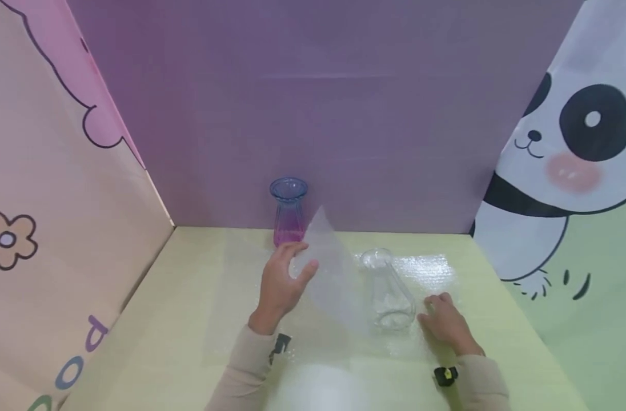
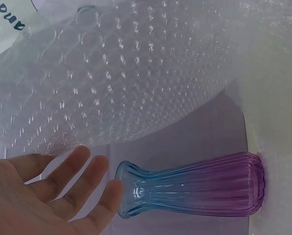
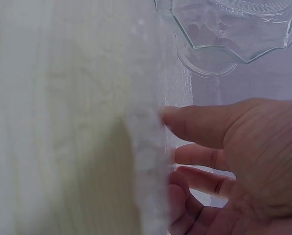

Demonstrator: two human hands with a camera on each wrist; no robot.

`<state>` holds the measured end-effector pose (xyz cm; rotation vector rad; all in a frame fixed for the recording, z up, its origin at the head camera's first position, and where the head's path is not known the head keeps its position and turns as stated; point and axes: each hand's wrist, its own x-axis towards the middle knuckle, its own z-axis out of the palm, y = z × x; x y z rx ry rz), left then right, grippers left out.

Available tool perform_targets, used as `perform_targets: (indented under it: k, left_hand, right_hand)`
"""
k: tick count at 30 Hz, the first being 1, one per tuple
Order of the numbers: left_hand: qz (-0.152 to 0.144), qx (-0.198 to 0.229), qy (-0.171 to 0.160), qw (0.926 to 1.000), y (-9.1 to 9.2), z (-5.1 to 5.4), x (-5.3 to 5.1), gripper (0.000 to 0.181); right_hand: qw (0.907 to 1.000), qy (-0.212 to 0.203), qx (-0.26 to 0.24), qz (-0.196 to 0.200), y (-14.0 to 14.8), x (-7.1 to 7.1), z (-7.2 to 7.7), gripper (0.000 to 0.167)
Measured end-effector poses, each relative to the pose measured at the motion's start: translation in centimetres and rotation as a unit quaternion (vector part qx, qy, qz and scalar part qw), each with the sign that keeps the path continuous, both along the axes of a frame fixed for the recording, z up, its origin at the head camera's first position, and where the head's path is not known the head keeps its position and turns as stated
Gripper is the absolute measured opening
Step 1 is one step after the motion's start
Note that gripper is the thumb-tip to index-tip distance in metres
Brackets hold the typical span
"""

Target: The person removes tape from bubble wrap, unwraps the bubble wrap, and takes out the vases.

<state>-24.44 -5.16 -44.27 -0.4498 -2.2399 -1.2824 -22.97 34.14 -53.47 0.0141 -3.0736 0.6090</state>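
A clear glass vase (image 1: 392, 294) lies on its side on a sheet of bubble wrap (image 1: 338, 285), mouth toward the back wall. In the right wrist view its angular base (image 3: 234, 41) shows close up. The wrap's left part stands up as a flap (image 2: 111, 73). My left hand (image 1: 282, 282) is beside this flap, fingers spread and loosely bent, fingertips at its lower edge. Beyond that hand a blue-to-purple glass vase (image 2: 194, 188) stands upright. My right hand (image 1: 446, 322), right of the clear vase, pinches the near-right edge of the wrap between thumb and fingers.
The pale yellow table (image 1: 153, 342) meets a purple back wall (image 1: 318, 125) just behind the coloured vase. Printed side panels stand left and right, the right one with a panda (image 1: 575, 142). Each wrist wears a small black device (image 1: 445, 376).
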Motion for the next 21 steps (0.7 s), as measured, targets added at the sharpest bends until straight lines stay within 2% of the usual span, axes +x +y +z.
perform_targets:
  k: [4, 7, 17, 21]
  left_hand:
    - [0.003, -0.006, -0.022, 0.9997, -2.0, 0.3, -0.1, 0.05]
    - [0.001, -0.005, -0.032, 0.9995, -2.7, 0.3, -0.2, 0.049]
    - [0.016, 0.022, -0.06, 0.9979, -1.7, -0.2, -0.8, 0.045]
    - [0.03, 0.02, -0.065, 0.9973, -1.8, -0.3, -1.1, 0.041]
  right_hand:
    - [0.9999, 0.001, -0.012, 0.002, -1.8, -0.2, -1.2, 0.047]
    - [0.9999, -0.002, -0.013, 0.003, -2.2, 0.0, -1.4, 0.047]
    - [0.9998, 0.0, -0.001, 0.02, -0.1, -0.1, 0.1, 0.051]
    - [0.9998, 0.007, 0.001, 0.021, 0.1, 0.0, 0.0, 0.05]
